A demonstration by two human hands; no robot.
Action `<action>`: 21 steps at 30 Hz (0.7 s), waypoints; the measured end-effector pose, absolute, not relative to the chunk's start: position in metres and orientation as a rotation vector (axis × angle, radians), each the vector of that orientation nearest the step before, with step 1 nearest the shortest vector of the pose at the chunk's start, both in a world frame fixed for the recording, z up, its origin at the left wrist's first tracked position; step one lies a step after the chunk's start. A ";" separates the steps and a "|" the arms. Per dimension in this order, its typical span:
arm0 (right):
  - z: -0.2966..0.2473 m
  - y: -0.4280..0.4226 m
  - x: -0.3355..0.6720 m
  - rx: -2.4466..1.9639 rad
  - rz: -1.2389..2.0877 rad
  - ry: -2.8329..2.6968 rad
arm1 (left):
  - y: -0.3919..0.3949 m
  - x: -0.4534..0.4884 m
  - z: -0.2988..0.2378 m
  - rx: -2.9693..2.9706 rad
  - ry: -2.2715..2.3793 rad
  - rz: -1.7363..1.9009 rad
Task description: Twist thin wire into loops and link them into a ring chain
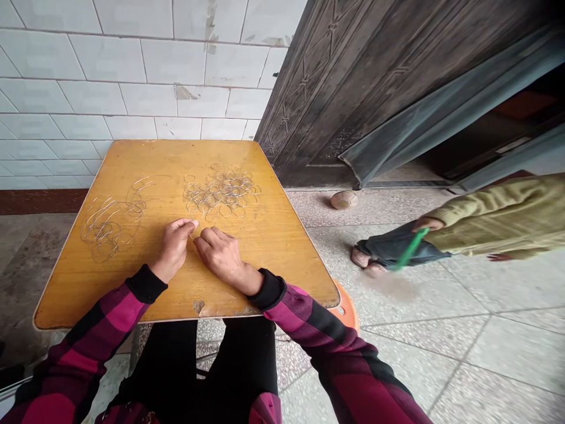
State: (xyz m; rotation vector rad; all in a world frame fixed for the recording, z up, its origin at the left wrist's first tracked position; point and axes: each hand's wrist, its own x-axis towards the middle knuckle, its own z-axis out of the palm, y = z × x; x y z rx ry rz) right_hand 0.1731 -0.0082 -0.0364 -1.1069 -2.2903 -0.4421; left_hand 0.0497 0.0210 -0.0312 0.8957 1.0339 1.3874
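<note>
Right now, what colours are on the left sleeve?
The left sleeve has magenta and black checks, shown best in the head view.

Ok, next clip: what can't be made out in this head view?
- Whatever the left hand and right hand pinch: head view, hidden by fingers, too thin.
- Separate rings in the wire pile: head view, too small and tangled.
- Nearby person: head view, cut off by right edge.
- Orange stool: head view, mostly hidden by table.

White tile wall (123, 65), dark door (326, 100), speckled stone floor (441, 347)
</note>
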 end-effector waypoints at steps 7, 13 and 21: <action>-0.040 -0.007 0.176 -1.134 -0.264 -2.277 | 0.022 0.048 -0.031 0.953 1.020 1.407; -0.031 0.009 0.196 -1.080 0.332 -1.849 | 0.023 0.042 -0.031 1.190 1.063 1.333; -0.028 0.036 0.212 -1.013 1.323 -1.348 | 0.017 0.042 -0.026 1.432 1.047 0.985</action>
